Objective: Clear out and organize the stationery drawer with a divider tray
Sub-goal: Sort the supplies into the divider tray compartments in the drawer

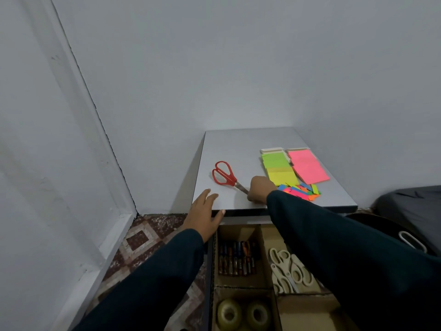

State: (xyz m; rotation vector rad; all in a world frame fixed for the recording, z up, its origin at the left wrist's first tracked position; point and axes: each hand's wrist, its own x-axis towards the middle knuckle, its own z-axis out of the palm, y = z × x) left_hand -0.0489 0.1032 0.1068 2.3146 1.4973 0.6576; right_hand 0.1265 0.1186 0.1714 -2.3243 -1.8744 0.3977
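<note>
Red-handled scissors (223, 174) lie on the grey cabinet top (241, 144). My right hand (260, 188) is curled over their blade tips near the front edge. My left hand (205, 211) rests flat with spread fingers on the front left corner of the top. Below, the open drawer holds a cardboard divider tray (267, 244): pens or markers (236, 258) in the back left compartment, white scissors (286, 268) in the back right one, two tape rolls (243, 315) in the front left one.
Green and yellow sticky notes (279, 168), a pink pad (307, 166) and several small coloured flags (301, 191) lie on the top's right half. Walls close in behind and to the left. A dark bag (410, 206) sits at the right; patterned floor (143, 237) lies at the left.
</note>
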